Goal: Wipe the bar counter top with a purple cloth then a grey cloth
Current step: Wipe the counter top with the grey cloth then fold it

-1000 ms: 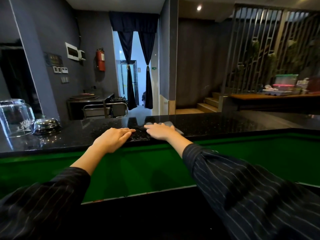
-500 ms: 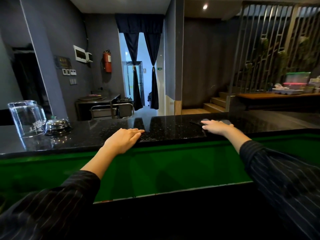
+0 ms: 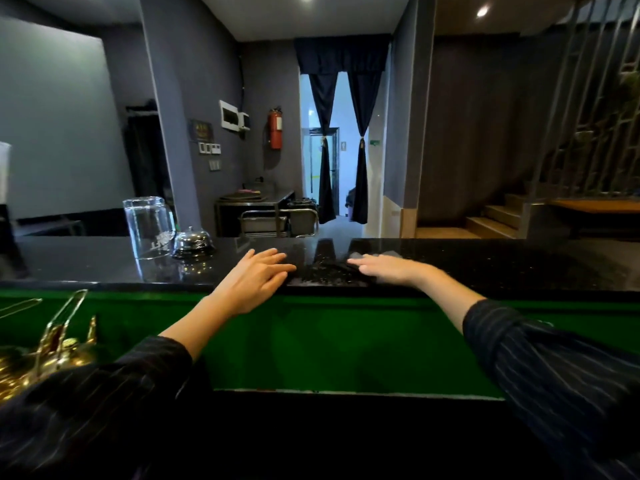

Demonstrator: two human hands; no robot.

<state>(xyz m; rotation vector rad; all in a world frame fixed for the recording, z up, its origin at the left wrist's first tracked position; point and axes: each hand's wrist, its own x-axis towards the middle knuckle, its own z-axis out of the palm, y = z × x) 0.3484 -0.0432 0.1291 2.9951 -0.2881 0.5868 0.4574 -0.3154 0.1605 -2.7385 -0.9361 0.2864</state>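
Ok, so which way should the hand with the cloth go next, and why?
Probably slide it to the right along the counter. The right hand presses the cloth flat near the middle. The left hand rests just to its left, with a bell and an upturned glass beyond, while the stretch to the right looks open.

A bar is showing: a black counter top (image 3: pixel 485 261) is carrying an upturned glass jug (image 3: pixel 149 226) and service bell (image 3: pixel 193 242) at left, stairs (image 3: pixel 491 220) rising far right.

An upturned clear glass jug (image 3: pixel 149 227) is standing on the black stone counter (image 3: pixel 86 263). Right of it, a chrome bell (image 3: pixel 194 242) and grey cloth (image 3: pixel 389 253) are resting.
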